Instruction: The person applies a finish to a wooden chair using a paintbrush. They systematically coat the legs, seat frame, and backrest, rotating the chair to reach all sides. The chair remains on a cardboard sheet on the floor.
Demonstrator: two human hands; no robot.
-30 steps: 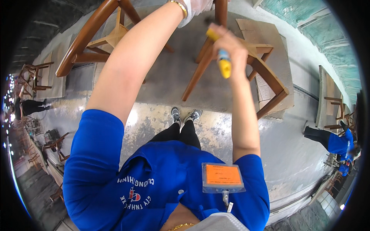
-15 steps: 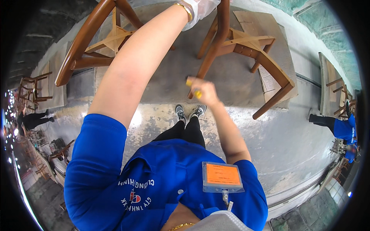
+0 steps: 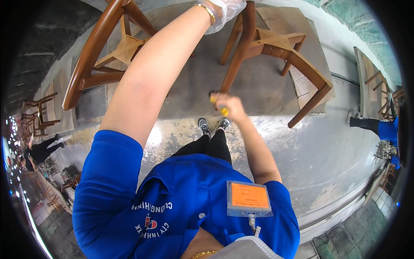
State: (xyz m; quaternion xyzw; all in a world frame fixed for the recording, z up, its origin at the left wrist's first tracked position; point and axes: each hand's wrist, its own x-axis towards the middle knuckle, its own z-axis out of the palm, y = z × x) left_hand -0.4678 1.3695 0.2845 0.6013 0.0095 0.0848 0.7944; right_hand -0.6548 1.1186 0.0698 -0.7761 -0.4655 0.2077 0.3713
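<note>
A brown wooden chair frame (image 3: 282, 52) with a pale cross brace stands on the work surface with its legs pointing toward me. At the top edge, my left hand (image 3: 227, 12), in a thin clear glove, is closed at the top of this frame's near leg; its fingertips are cut off from view. My right hand (image 3: 233, 107), bare, grips a small yellow tool (image 3: 224, 111) with a dark end, right by the lower end of that leg. The tool's exact kind is blurred. Behind my left forearm is a second wooden chair frame (image 3: 88, 60), partly hidden.
Cardboard (image 3: 297, 86) lies under the right frame on the grey work surface (image 3: 181, 97). More chair frames (image 3: 41, 110) stand far left and others (image 3: 379, 88) far right. A person (image 3: 388, 129) in blue is at the right, another (image 3: 41, 151) in dark clothes at the left.
My right hand with the yellow tool has moved slightly down and to the right. My left hand stays at the chair leg. The view has shifted a little.
</note>
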